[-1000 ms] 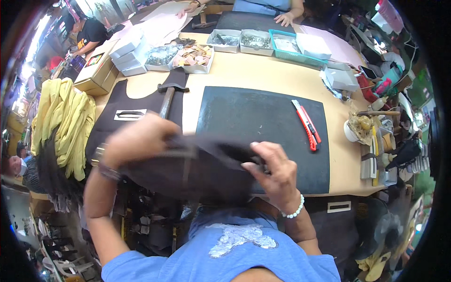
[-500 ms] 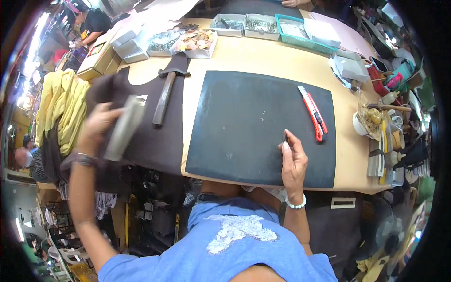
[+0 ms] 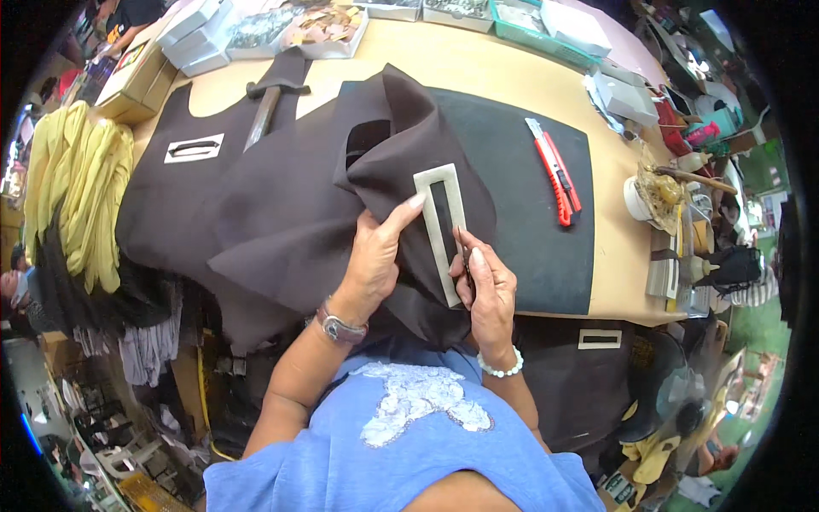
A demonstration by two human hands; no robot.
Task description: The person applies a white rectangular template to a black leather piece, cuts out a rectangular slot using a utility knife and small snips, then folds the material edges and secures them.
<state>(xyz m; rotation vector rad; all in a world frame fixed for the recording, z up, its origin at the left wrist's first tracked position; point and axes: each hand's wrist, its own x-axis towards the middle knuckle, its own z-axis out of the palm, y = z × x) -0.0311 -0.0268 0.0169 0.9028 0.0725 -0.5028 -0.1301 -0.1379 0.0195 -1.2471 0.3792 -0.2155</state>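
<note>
A large sheet of dark brown fabric (image 3: 290, 188) lies bunched across the table and over part of the black mat (image 3: 520, 256). On its raised fold is a pale rectangular frame (image 3: 452, 290) around a long dark slot. My left hand (image 3: 373, 260) is closed on the fabric, with its thumb on the frame's left edge and its fingers partly hidden. Against the frame's right side, my right hand (image 3: 488, 294) pinches a small, thin dark piece; its kind is unclear. A red utility knife (image 3: 556, 175) rests on the mat to the right.
Partly covered by the fabric, a hammer (image 3: 266, 107) lies at the far left, near a second pale frame (image 3: 194, 148). Yellow cloth (image 3: 81, 188) hangs at the left edge. Boxes of small parts (image 3: 328, 34) line the back. A white cup (image 3: 636, 200) stands at the right.
My left hand has come right from the far left, bringing the fabric and its pale frame over the mat. My right hand has moved left to the frame. The view has shifted.
</note>
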